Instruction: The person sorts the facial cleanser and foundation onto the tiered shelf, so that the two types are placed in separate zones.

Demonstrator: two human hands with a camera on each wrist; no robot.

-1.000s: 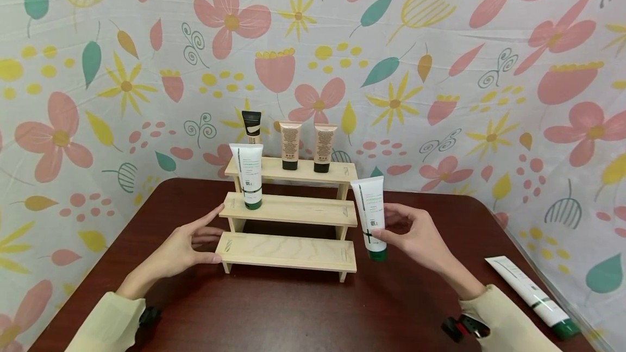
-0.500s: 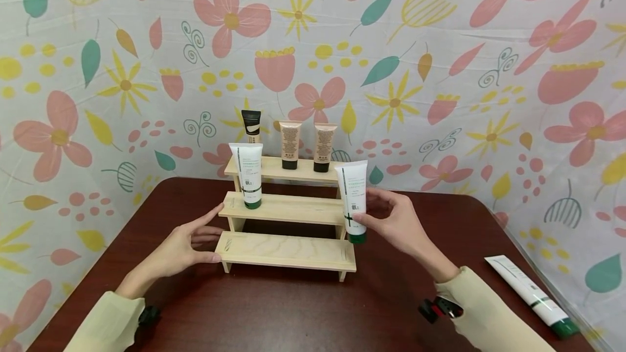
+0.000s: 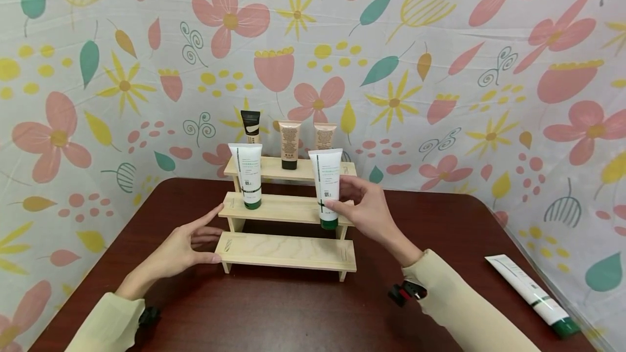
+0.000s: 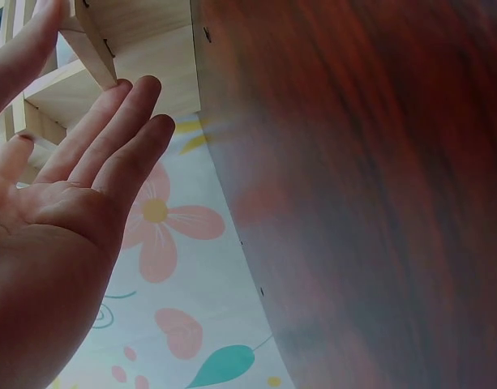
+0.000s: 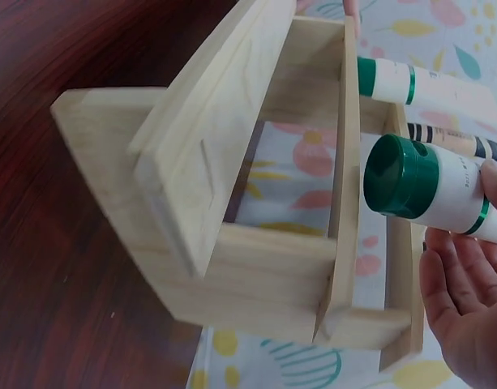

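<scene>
A three-step wooden display rack [image 3: 286, 249] stands on the table. My right hand [image 3: 369, 208] pinches a white squeeze tube [image 3: 326, 181] by its side, its green cap pointing down. That tube is in front of the middle step's right part; in the right wrist view its green cap [image 5: 400, 176] seems apart from the wood. My left hand [image 3: 183, 251] touches the rack's left end with thumb and index finger, its other fingers extended, as the left wrist view shows. Another white tube [image 3: 248, 175] stands cap-down on the middle step's left part.
Along the top step stand a black-topped tube [image 3: 251, 126], a beige tube [image 3: 290, 143] and a second beige tube [image 3: 325, 136], partly hidden. One more white tube [image 3: 530, 293] lies at the table's right edge. A floral cloth [image 3: 415, 96] hangs behind.
My right hand has carried the white tube leftward and a little up, from beside the rack to in front of its middle step. The left hand has stayed in place.
</scene>
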